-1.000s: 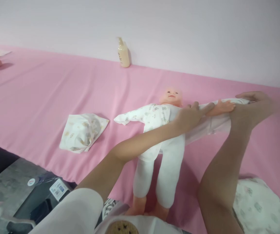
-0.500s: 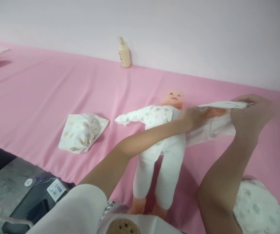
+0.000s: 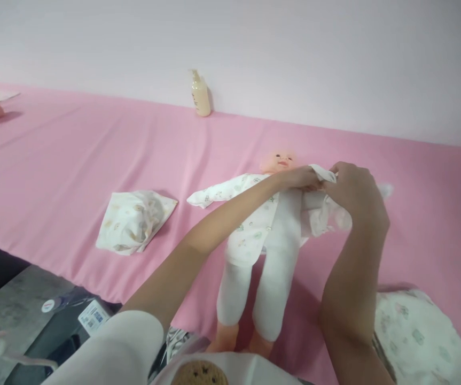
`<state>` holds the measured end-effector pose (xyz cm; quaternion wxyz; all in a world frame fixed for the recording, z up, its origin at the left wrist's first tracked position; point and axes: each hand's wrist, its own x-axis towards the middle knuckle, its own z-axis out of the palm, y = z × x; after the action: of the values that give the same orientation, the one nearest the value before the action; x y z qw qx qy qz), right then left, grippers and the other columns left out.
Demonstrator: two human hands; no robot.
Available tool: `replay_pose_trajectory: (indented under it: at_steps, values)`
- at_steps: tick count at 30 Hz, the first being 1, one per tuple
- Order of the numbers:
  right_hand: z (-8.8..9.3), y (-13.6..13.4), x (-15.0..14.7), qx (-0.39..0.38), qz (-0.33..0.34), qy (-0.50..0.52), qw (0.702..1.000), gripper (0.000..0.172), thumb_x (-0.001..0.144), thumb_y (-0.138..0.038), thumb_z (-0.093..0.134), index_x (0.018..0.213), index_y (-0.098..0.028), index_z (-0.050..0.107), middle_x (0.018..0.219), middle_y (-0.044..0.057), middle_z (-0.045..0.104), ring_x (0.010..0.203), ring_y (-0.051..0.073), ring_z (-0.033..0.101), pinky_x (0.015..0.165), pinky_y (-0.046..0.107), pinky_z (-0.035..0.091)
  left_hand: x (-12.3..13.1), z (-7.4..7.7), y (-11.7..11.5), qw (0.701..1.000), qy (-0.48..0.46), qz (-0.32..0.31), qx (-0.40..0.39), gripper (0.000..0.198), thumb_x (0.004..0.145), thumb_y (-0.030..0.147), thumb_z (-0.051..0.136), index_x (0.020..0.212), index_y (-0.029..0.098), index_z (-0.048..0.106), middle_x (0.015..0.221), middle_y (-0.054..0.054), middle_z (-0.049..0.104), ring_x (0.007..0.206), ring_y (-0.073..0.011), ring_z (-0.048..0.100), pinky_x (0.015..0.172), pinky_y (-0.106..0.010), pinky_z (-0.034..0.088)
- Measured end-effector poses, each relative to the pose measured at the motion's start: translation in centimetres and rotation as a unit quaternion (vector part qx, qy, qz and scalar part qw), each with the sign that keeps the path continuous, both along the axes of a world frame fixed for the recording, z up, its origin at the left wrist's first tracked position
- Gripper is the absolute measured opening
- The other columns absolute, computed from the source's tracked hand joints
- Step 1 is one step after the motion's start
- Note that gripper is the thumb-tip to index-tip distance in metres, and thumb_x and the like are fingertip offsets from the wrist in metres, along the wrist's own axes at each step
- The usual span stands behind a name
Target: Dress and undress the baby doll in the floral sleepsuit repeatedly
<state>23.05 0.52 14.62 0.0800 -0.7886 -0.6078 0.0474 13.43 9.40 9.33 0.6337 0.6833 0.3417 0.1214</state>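
Note:
A baby doll (image 3: pixel 283 160) lies on its back on the pink sheet (image 3: pixel 134 144), in white trousers (image 3: pixel 280 272) and a patterned white shirt (image 3: pixel 250 235). The sleeve on the left side of the view covers that arm to its end. My left hand (image 3: pixel 304 177) is closed on the shirt's cloth near the doll's shoulder on the right side. Beside it, my right hand (image 3: pixel 356 190) pinches the same bunched cloth. The doll's arm there is mostly hidden behind my hands and the cloth; a blurred white end sticks out past my right hand.
A pump bottle (image 3: pixel 201 98) stands against the wall. One crumpled patterned cloth (image 3: pixel 132 222) lies to the left, another patterned cloth bundle (image 3: pixel 426 337) at the lower right. A box (image 3: pixel 62 331) with a label is below the bed edge.
My right hand has moved left toward the doll's shoulder, and the stretched shirt cloth is now bunched. My left hand has shifted slightly left and up. The view has shifted slightly.

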Motion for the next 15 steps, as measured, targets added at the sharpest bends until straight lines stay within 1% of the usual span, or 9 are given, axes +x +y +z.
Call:
replay_pose_trajectory:
  at_steps: [1,2,3,4,6,8,11,13,15]
  values:
    - [0.0,0.0,-0.1,-0.009,0.003,-0.017,1.000,0.016,0.075,-0.021,0.050,0.088,-0.017,0.058,0.074,0.007,0.057,0.068,0.019,0.050,0.053,0.027,0.031,-0.3,0.2,0.2,0.995,-0.045,0.018,-0.083,0.008,0.072,0.010,0.045,0.071,0.013,0.053,0.076,-0.005,0.061,0.078,-0.0122,0.059,0.081,-0.026,0.049]
    - [-0.1,0.1,-0.3,-0.017,0.014,-0.031,0.999,0.015,0.075,-0.021,0.050,0.088,-0.017,0.058,0.074,0.007,0.056,0.068,0.020,0.051,0.055,0.027,0.031,-0.6,0.3,0.4,0.982,-0.093,0.033,-0.164,0.010,0.073,0.011,0.043,0.069,0.013,0.051,0.071,-0.005,0.060,0.073,-0.0122,0.059,0.078,-0.026,0.050]
    - [-0.2,0.1,-0.6,-0.023,0.033,-0.040,0.998,0.015,0.075,-0.021,0.050,0.088,-0.016,0.057,0.073,0.007,0.056,0.068,0.020,0.051,0.056,0.028,0.031,-0.9,0.4,0.4,0.965,-0.130,0.043,-0.224,0.012,0.075,0.015,0.042,0.066,0.013,0.050,0.068,-0.006,0.058,0.068,-0.0128,0.059,0.075,-0.027,0.052]
    - [-0.2,0.1,-1.0,-0.027,0.057,-0.042,0.997,0.015,0.075,-0.021,0.051,0.089,-0.016,0.056,0.073,0.007,0.056,0.068,0.020,0.051,0.056,0.028,0.032,-1.1,0.5,0.5,0.954,-0.149,0.048,-0.256,0.016,0.077,0.022,0.043,0.065,0.014,0.049,0.065,-0.006,0.057,0.066,-0.0134,0.059,0.073,-0.027,0.052]
    - [-0.4,0.1,-1.7,-0.032,0.105,-0.026,0.994,0.015,0.075,-0.020,0.051,0.089,-0.016,0.056,0.075,0.007,0.057,0.068,0.019,0.052,0.056,0.027,0.032,-1.5,0.6,0.5,0.956,-0.148,0.038,-0.251,0.024,0.078,0.034,0.048,0.063,0.015,0.048,0.064,-0.005,0.057,0.066,-0.0142,0.059,0.071,-0.028,0.053]
    - [-0.5,-0.1,-2.5,-0.045,0.143,-0.002,0.989,0.013,0.074,-0.016,0.050,0.086,-0.016,0.056,0.077,0.006,0.058,0.067,0.018,0.052,0.055,0.026,0.032,-1.8,0.8,0.7,0.975,-0.108,0.012,-0.196,0.021,0.075,0.032,0.054,0.062,0.016,0.049,0.064,-0.004,0.057,0.069,-0.0138,0.059,0.070,-0.027,0.052]
    - [-0.5,-0.4,-3.1,-0.064,0.188,0.019,0.980,0.012,0.074,-0.013,0.048,0.080,-0.017,0.057,0.073,0.005,0.057,0.063,0.016,0.051,0.054,0.026,0.031,-2.6,1.2,1.1,0.998,0.008,-0.020,-0.060,0.012,0.069,0.016,0.055,0.058,0.016,0.050,0.060,-0.004,0.057,0.065,-0.0132,0.058,0.062,-0.026,0.050]
    - [-0.3,-0.6,-3.4,-0.066,0.217,0.031,0.973,0.014,0.075,-0.012,0.048,0.080,-0.018,0.059,0.069,0.004,0.056,0.061,0.016,0.050,0.054,0.027,0.029,-3.3,1.8,1.3,0.994,0.092,-0.043,0.046,0.007,0.066,0.013,0.053,0.060,0.015,0.056,0.060,-0.004,0.058,0.063,-0.0132,0.057,0.057,-0.026,0.047]
    - [-0.2,-0.7,-3.6,-0.056,0.231,0.044,0.970,0.015,0.075,-0.011,0.048,0.080,-0.018,0.061,0.066,0.003,0.055,0.060,0.016,0.049,0.054,0.027,0.029,-3.9,2.5,1.1,0.971,0.161,-0.037,0.176,0.009,0.064,0.015,0.054,0.068,0.014,0.062,0.065,-0.004,0.060,0.064,-0.0133,0.058,0.057,-0.025,0.046]
